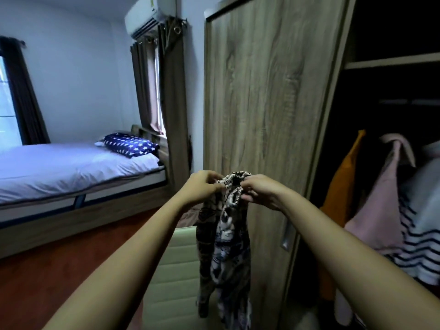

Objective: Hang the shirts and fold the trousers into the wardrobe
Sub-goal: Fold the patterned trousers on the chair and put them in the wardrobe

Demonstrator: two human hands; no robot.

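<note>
The trousers (223,234) hang in the air in front of me, before the closed wardrobe door (262,103) and above a pale chair back (173,270), held up by their gathered top edge. My left hand (202,186) has its grip pressed shut on the left side of that edge; my right hand (259,190) pinches the right side, fingers curled in tight, the two hands near each other with the band bunched between them. The cloth is thin and limp, printed in black, white and brown, and it drops in loose twisted folds; the legs are not laid flat against each other and the lower end runs out of view. I judge the step in hand to be the sorting-out of the waistband ahead of folding, so this garment's fold is not yet begun. The next move, in my judgement, calls for spreading the grips apart along the band to square it, letting the legs fall straight, then bringing them together. To my right the wardrobe (390,60) stands open, dark inside, with shirts (381,206) already hanging. The bed (71,172) lies well apart on my left.
</note>
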